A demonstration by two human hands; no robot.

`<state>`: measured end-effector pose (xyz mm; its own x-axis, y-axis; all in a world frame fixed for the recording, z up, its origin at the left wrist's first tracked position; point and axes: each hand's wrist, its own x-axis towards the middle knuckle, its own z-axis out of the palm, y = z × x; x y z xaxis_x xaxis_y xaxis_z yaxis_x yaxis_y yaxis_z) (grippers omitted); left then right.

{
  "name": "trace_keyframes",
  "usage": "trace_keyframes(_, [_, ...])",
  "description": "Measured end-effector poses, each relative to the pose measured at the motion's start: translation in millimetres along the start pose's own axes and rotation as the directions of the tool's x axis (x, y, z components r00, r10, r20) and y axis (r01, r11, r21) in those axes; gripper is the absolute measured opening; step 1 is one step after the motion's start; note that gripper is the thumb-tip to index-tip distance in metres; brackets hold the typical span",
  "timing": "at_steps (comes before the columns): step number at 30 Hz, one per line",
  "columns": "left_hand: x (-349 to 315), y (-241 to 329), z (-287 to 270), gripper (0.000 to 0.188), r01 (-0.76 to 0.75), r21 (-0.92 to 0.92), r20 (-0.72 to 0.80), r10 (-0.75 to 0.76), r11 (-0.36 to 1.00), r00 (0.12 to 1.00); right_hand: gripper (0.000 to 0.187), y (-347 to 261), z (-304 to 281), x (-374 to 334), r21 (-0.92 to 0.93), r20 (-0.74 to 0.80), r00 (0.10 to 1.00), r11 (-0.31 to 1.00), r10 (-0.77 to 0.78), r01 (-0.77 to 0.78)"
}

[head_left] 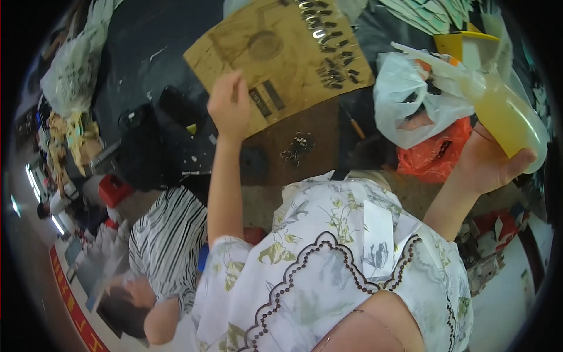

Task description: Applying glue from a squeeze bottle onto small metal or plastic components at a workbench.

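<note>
1. Your left hand [230,105] pinches the lower edge of the brown cardboard sheet [275,53] at 12 o'clock, dark label beside your fingers.
2. Your right hand [489,164] wraps around a yellow spray bottle [504,111] at 3 o'clock.
3. White bag [404,94] sits above an orange bag [434,155].
4. Metal clips [328,47] on the cardboard blur; the bottle's nozzle is hard to make out.

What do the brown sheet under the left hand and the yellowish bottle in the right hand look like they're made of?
The flat brown sheet looks like cardboard: matte, stained, with worn edges. Small shiny clips on it look like metal, by their glint. The yellowish spray bottle in the right hand looks like translucent plastic, smooth and slightly glossy; the liquid inside shows through.
</note>
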<state>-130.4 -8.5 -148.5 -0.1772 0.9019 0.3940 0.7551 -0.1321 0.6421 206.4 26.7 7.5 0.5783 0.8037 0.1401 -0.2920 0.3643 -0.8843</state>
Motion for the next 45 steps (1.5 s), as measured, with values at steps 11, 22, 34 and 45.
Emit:
trace_keyframes(11, [-186.9,41.4,-17.3,0.016,0.023,0.141,0.393,-0.077,0.990,0.916,0.046,1.0,17.1,-28.1,0.170,0.206,0.963,0.963,0.171,-0.208])
trace_keyframes(22, [-95.0,85.1,-11.9,0.014,0.608,-0.475,0.320,-0.519,0.636,0.792,0.040,-8.8,-9.0,-14.2,0.258,0.169,0.955,0.925,0.243,-0.281])
trace_keyframes(34, [8.6,183.7,-9.5,0.013,0.481,-0.877,0.416,-0.499,0.003,0.761,0.038,-14.0,-5.4,-17.7,0.202,0.194,0.941,0.928,0.277,-0.314])
trace_keyframes(45, [11.6,198.0,-21.4,0.012,0.353,-0.936,0.314,-0.500,-0.018,0.807,0.068,-30.8,-4.1,-38.4,-0.091,0.385,0.922,0.992,-0.048,0.089])
